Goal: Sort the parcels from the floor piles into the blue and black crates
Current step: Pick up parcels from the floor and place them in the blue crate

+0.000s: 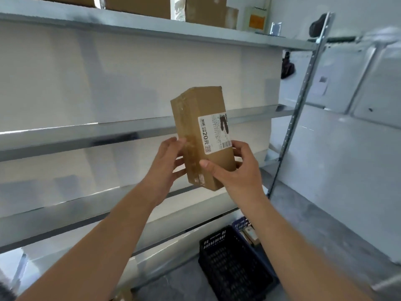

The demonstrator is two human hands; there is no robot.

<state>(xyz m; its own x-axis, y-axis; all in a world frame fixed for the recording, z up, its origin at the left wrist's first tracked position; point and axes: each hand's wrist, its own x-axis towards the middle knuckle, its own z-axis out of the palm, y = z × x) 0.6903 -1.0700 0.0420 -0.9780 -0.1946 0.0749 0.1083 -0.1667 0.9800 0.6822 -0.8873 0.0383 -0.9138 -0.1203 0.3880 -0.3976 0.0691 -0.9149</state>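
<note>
I hold a brown cardboard parcel (pixel 199 118) upright in front of me, with a white shipping label on its right face. My left hand (pixel 167 164) grips its lower left side, and my right hand (pixel 236 168) grips its lower right edge with the thumb across the front. Below on the floor stands the black crate (pixel 230 266), which looks empty from here. Behind it the blue crate (pixel 243 223) peeks out, with a parcel partly visible inside.
Metal shelving (pixel 108 131) with several bare shelves fills the left and middle. Cardboard boxes (pixel 206 11) sit on the top shelf. A perforated upright post (pixel 301 105) stands on the right, before a white wall. Grey floor runs beside the crates.
</note>
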